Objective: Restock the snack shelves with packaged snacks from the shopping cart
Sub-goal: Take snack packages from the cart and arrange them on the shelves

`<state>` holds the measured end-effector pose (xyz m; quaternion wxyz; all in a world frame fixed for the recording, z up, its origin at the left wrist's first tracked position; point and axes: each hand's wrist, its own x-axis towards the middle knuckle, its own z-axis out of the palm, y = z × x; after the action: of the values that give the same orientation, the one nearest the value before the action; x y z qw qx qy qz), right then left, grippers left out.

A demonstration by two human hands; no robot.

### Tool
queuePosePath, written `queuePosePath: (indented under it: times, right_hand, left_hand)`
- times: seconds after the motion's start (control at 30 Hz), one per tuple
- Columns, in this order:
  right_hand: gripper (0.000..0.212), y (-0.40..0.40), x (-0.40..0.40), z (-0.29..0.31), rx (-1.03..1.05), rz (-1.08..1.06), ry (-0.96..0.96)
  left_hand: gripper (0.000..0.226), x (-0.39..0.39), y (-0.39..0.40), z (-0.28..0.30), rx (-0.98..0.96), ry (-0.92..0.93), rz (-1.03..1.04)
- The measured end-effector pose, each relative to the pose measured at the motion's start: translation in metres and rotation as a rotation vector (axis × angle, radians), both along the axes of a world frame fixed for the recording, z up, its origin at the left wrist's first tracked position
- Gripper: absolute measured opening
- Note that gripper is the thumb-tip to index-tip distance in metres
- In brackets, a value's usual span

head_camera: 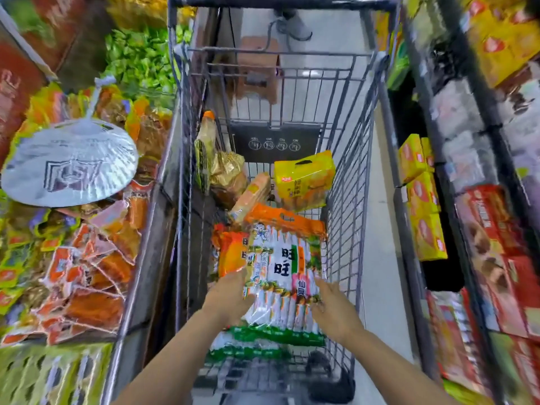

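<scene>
A wire shopping cart (347,182) fills the middle of the head view. Inside it, a large orange, white and green rice cracker bag (285,258) lies on top of similar bags. My left hand (230,296) grips the bag's left edge and my right hand (333,305) holds its right edge. Farther in lie a yellow snack bag (304,182), a gold-wrapped pack (228,171) and a long orange pack (251,194).
Left of the cart is a bin of small orange and red snack packets (87,270) with a round silver scoop or fan (70,165) on top. Shelves on the right carry yellow boxes (423,206) and red boxes (496,247). A person's shoe (295,24) stands beyond the cart.
</scene>
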<state>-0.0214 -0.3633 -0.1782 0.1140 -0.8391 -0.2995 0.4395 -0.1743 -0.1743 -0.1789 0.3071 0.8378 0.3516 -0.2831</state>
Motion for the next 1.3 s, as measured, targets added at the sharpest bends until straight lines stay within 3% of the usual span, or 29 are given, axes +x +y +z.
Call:
queuePosePath:
  times: [0.13,0.27,0.37,0.47,0.57,0.83,1.07,1.3]
  right_hand:
    - [0.056,0.017,-0.007,-0.031,-0.004,-0.141,0.021]
    - [0.057,0.02,-0.013,-0.069,-0.026,-0.222,0.016]
    - [0.06,0.017,-0.016,-0.094,-0.126,-0.289,0.052]
    - [0.086,0.009,-0.021,-0.122,-0.205,-0.417,0.142]
    - [0.082,-0.006,-0.026,-0.155,-0.18,-0.609,0.248]
    - [0.133,0.004,-0.022,-0.165,-0.161,-0.831,0.392]
    - [0.07,0.023,-0.024,-0.11,-0.014,-0.705,0.28]
    - [0.079,0.018,-0.026,-0.055,0.09,-0.602,0.208]
  left_hand:
    - [0.074,0.012,0.014,-0.045,-0.095,-0.014,0.086]
    - [0.094,0.017,0.021,-0.09,-0.173,0.032,0.188]
    - [0.108,0.017,0.018,-0.113,-0.103,0.085,0.136]
    - [0.108,0.015,0.01,-0.126,-0.063,0.045,0.155]
    - [0.107,0.013,0.01,-0.13,-0.135,0.016,0.234]
    - [0.099,0.01,0.022,-0.12,-0.199,0.016,0.322]
    - [0.103,0.007,0.036,-0.105,-0.198,-0.033,0.41]
    - [0.084,0.01,0.033,-0.053,-0.12,-0.193,0.457]
